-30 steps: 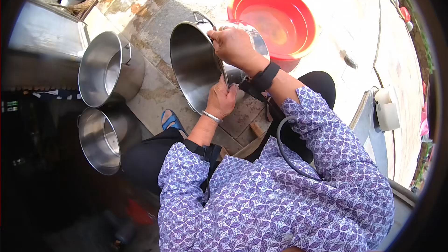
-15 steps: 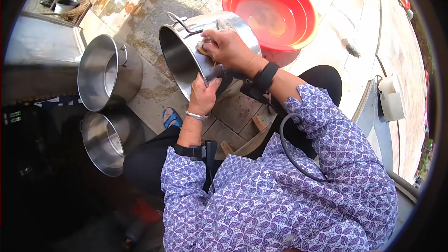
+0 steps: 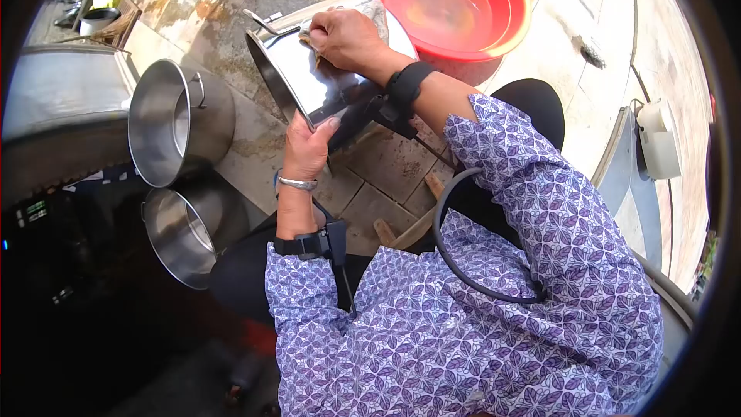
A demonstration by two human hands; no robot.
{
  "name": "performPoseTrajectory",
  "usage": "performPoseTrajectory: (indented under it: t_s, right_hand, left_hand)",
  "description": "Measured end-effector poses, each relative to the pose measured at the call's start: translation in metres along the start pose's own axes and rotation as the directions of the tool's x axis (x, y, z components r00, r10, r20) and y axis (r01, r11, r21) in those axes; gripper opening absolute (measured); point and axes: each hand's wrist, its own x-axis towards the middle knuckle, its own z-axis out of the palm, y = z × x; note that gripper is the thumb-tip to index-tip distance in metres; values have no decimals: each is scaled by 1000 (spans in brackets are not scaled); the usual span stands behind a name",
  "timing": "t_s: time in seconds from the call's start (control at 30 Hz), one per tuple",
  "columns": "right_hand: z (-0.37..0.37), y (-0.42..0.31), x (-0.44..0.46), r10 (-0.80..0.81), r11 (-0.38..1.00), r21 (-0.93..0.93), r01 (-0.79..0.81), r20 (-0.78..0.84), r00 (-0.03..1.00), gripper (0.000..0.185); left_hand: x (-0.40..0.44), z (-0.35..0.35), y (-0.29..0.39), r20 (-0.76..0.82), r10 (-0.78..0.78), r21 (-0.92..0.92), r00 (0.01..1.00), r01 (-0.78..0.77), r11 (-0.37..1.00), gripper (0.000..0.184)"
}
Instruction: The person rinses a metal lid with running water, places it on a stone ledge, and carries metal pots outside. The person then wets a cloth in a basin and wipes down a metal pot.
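A shiny steel pot lies tilted on its side, its mouth facing left and a wire handle at the top of its rim. My left hand grips the lower rim, thumb on the outer wall. Against the pot's outer side, my right hand presses a crumpled, light-coloured cloth with its fingers closed. Just behind the pot is a red basin with liquid in it. The pot's far bottom edge is partly hidden by my right hand and wrist.
Two more steel pots, an upper one and a lower one, stand at the left. At the right is a white plastic container. Wooden pieces lie below the pot, and a small dark object rests on the paving.
The pot has turned so that more of its outer wall faces up. Both hands have moved left with it, and my right hand has gone from the rim onto the outer side.
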Motion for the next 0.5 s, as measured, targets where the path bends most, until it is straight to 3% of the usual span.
performPoseTrajectory:
  t_s: [0.03, 0.1, 0.13, 0.23, 0.3, 0.37, 0.43, 0.5]
  right_hand:
    - [8, -2, -2, 12, 1000, 8, -12, -6, 1000, 13]
    - [23, -7, -17, -453, 888, -105, 448, -33, 891, 11]
    - [24, -13, -33, -528, 849, -33, 528, -16, 849, 9]
    - [37, 2, -70, -612, 773, -136, 619, 95, 785, 8]
    - [32, 15, -63, -613, 773, -175, 610, 44, 789, 8]
    - [22, 29, -41, -455, 860, -297, 415, -78, 887, 12]
    - [12, 49, -14, -295, 933, -296, 202, -312, 903, 19]
    - [16, 48, -8, -248, 945, -286, 161, -301, 921, 21]
  left_hand:
    - [0, 1, 1, 3, 13, 23, 1000, -13, 1000, 37]
    - [4, -9, -4, 13, -3, 4, 1000, 3, 1000, 38]
    - [6, -17, -6, 5, -16, -23, 1000, 16, 1000, 40]
    - [7, -28, 12, -15, 13, -128, 1000, -14, 992, 46]
    - [7, -32, 11, -34, 19, -108, 999, -23, 994, 46]
    - [4, -34, 8, -69, 19, -91, 997, -25, 996, 46]
    - [6, -36, 4, -84, -24, 9, 996, 25, 1000, 45]
    - [10, -32, 1, -83, -19, 36, 996, 22, 999, 45]
